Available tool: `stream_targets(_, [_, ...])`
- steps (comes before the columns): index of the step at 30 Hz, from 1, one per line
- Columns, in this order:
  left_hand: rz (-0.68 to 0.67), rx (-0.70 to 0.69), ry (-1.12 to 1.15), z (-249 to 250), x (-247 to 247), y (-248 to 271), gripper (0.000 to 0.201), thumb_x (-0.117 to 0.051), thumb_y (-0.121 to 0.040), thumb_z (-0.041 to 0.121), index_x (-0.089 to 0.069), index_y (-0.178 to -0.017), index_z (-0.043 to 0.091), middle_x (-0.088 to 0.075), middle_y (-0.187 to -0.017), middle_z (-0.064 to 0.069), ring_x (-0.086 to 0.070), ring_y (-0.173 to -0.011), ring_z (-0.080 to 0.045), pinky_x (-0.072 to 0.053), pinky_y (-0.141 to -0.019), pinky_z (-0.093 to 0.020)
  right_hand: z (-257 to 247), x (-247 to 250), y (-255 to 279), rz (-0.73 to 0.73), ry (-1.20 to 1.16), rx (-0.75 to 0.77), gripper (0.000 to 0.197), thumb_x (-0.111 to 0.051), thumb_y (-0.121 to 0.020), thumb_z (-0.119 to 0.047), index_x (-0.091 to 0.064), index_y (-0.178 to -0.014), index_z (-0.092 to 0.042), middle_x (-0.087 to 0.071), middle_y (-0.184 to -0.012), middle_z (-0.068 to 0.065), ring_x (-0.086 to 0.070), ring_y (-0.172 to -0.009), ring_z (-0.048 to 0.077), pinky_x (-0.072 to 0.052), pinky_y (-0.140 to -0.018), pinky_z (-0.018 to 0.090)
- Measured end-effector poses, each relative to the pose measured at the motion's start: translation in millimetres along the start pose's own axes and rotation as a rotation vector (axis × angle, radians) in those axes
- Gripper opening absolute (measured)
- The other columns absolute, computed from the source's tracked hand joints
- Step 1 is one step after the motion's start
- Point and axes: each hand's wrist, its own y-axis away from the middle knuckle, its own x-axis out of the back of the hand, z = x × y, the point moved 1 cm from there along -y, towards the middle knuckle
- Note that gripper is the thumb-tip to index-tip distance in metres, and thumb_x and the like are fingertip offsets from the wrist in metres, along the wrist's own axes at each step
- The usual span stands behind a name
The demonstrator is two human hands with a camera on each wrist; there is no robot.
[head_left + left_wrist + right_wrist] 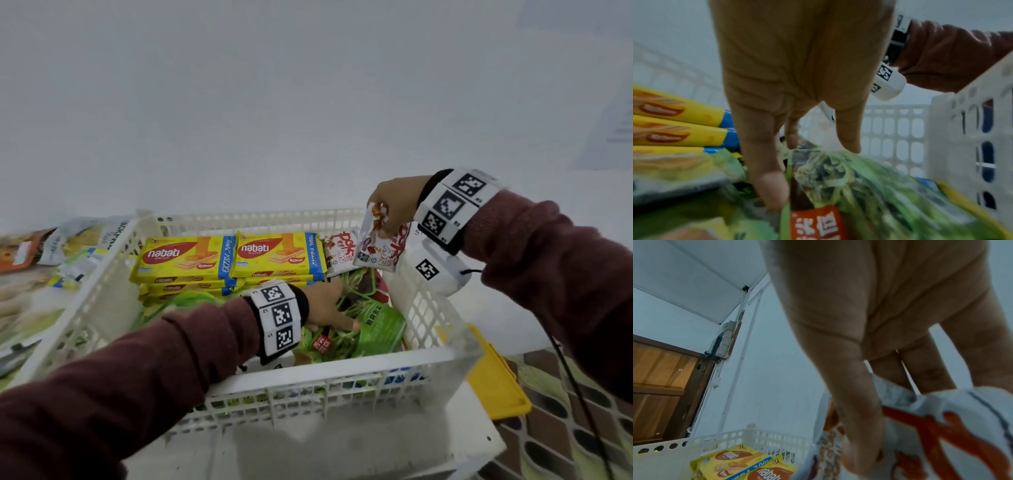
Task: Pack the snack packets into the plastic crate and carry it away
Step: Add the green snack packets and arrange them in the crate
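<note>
- Right hand [397, 202], upper right of the head view, pinches the top edge of a white-and-red snack packet [382, 245]. In the right wrist view the fingers [859, 426] curl round the packet's crumpled top.
- The packet hangs from that grip over the crate's [308, 380] far right corner, just above the rim. Long axis runs near-vertical, slightly tilted; held end up, free end pointing down into the crate.
- Key relation: the open slot lies directly below and a little left of the packet, beside a matching white-and-red packet [337, 251] already leaning at the back. Right hand is the nearer one; judged next move is a short drop down-left.
- Left hand [325, 308], centre of the head view, reaches inside the crate with fingers extended and spread on the green packets [373, 329]. Left wrist view shows straight fingers [764, 162] pressing down, gripping nothing.
- Yellow wafer packs [226, 258] are stacked flat at the crate's back left, long axes running left-right.
- More packets [68, 240] lie outside the crate at the left edge of the frame, so packing looks unfinished.
- A yellow tray [496, 380] sits beside the crate, lower right.
</note>
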Motion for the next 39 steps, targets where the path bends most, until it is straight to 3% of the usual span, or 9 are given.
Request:
stream_targets(3, [0.051, -0.024, -0.123, 4.2, -4.4, -0.5, 0.076, -0.068, -0.082, 0.035, -0.025, -0.137, 0.006, -0.047, -0.132, -0.014, -0.054, -0.110, -0.027, -0.047, -0.087, -0.036, 0.5, -1.5, -2.1, -0.017, 0.001, 0.000, 0.034, -0.069, -0.080, -0.013, -0.061, -0.110, 0.002, -0.066, -0.112, 0.015, -0.061, -0.105, 0.029, -0.038, -0.055, 0.017])
stream_targets(5, [0.091, -0.033, -0.094, 4.8, 1.7, 3.4, 0.076, -0.072, -0.079, 0.028, -0.025, -0.134, 0.007, -0.049, -0.130, -0.016, -0.051, -0.113, -0.029, -0.044, -0.085, -0.035, 1.3, -2.1, -3.0, -0.015, 0.005, 0.001, 0.037, -0.069, -0.080, -0.014, -0.060, -0.112, 0.003, -0.066, -0.113, 0.015, -0.061, -0.106, 0.029, -0.040, -0.058, 0.020])
stream_targets(10, [0.226, -0.136, 0.025, 16.8, 33.8, 26.0, 0.060, -0.066, -0.082, 0.012, -0.034, -0.133, 0.008, -0.046, -0.080, 0.002, -0.047, -0.070, -0.015, -0.035, -0.053, -0.021, 3.0, -1.0, -3.5, 0.018, 0.027, -0.004, 0.038, -0.069, -0.081, -0.015, -0.059, -0.113, 0.004, -0.064, -0.114, 0.017, -0.061, -0.097, 0.028, -0.049, -0.076, 0.031])
stream_targets(14, [0.275, -0.093, -0.148, 30.3, 41.7, 40.6, 0.048, -0.060, -0.084, 0.014, -0.041, -0.127, 0.003, -0.048, -0.084, 0.000, -0.049, -0.068, -0.015, -0.035, -0.044, -0.015, 3.5, 7.1, -1.7, 0.072, 0.005, -0.004, 0.036, -0.069, -0.081, -0.016, -0.059, -0.112, 0.001, -0.065, -0.111, 0.014, -0.060, -0.095, 0.026, -0.045, -0.072, 0.027])
stream_targets(19, [0.097, 0.026, 0.026, 52.7, 20.1, 22.8, 0.023, -0.059, -0.087, 0.013, -0.050, -0.071, 0.000, -0.051, -0.049, -0.003, -0.046, -0.032, -0.009, -0.038, -0.032, -0.013, -2.0, 11.3, -2.9, 0.113, -0.003, -0.017, 0.038, -0.069, -0.081, -0.017, -0.058, -0.113, 0.002, -0.064, -0.112, 0.014, -0.061, -0.103, 0.029, -0.046, -0.080, 0.031])
stream_targets(25, [-0.128, 0.088, 0.250, 46.3, 17.4, 12.3, 0.034, -0.049, -0.095, 0.016, -0.044, -0.124, 0.000, -0.058, -0.092, -0.014, -0.060, -0.068, -0.018, -0.056, -0.066, -0.025, -6.7, 8.0, -4.4, 0.099, 0.005, -0.023, 0.038, -0.068, -0.082, -0.015, -0.057, -0.114, 0.002, -0.064, -0.114, 0.014, -0.060, -0.106, 0.029, -0.047, -0.084, 0.032])
stream_targets(29, [-0.184, -0.067, -0.359, 28.9, 19.1, 19.4, 0.081, -0.062, -0.087, 0.026, -0.011, -0.149, 0.018, -0.019, -0.153, -0.009, -0.027, -0.138, -0.025, -0.032, -0.106, -0.034, -6.5, 5.0, -3.4, 0.080, 0.001, -0.028, 0.040, -0.068, -0.082, -0.016, -0.057, -0.115, 0.003, -0.063, -0.116, 0.015, -0.060, -0.107, 0.029, -0.047, -0.085, 0.033])
stream_targets(35, [-0.070, -0.053, -0.556, 29.9, -19.0, 4.7, 0.089, -0.065, -0.084, 0.032, -0.004, -0.147, 0.013, -0.016, -0.148, -0.018, -0.043, -0.125, -0.036, -0.042, -0.094, -0.041, -10.5, 1.2, -4.2, 0.033, -0.021, -0.015, 0.037, -0.068, -0.081, -0.013, -0.059, -0.112, 0.004, -0.065, -0.114, 0.016, -0.062, -0.097, 0.029, -0.039, -0.055, 0.019])
stream_targets(39, [-0.035, -0.069, -0.474, 27.8, 3.9, 17.1, 0.086, -0.064, -0.084, 0.039, -0.011, -0.147, 0.014, -0.018, -0.150, -0.016, -0.038, -0.129, -0.031, -0.039, -0.099, -0.038, -14.0, -4.9, -8.3, 0.014, -0.001, -0.011, 0.036, -0.068, -0.082, -0.013, -0.060, -0.112, 0.004, -0.065, -0.113, 0.015, -0.058, -0.085, 0.022, -0.039, -0.055, 0.018])
